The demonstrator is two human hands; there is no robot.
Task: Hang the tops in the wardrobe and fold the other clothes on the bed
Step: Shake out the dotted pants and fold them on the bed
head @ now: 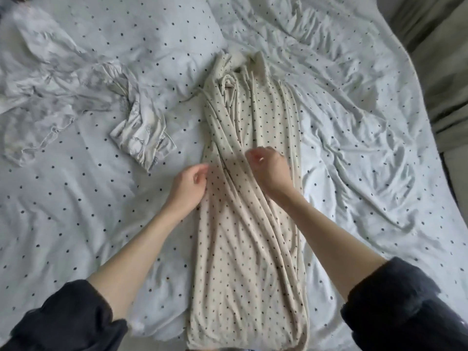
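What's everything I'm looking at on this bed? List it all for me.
Dotted garment: one, cream with dark dots, laid lengthwise in a narrow strip at the middle of the bed.
Crumpled garment: one, white-grey, far left of the bed.
Bed sheet: one, pale with dark dots, wrinkled, under everything.
Drab fabric: grey-green, beyond the bed's right edge; cannot tell what it is.
Sleeves: two, dark, pushed up the forearms.
Left hand: fingers loosely curled at the dotted garment's left edge.
Right hand: fingers curled, above the garment's middle; blurred.
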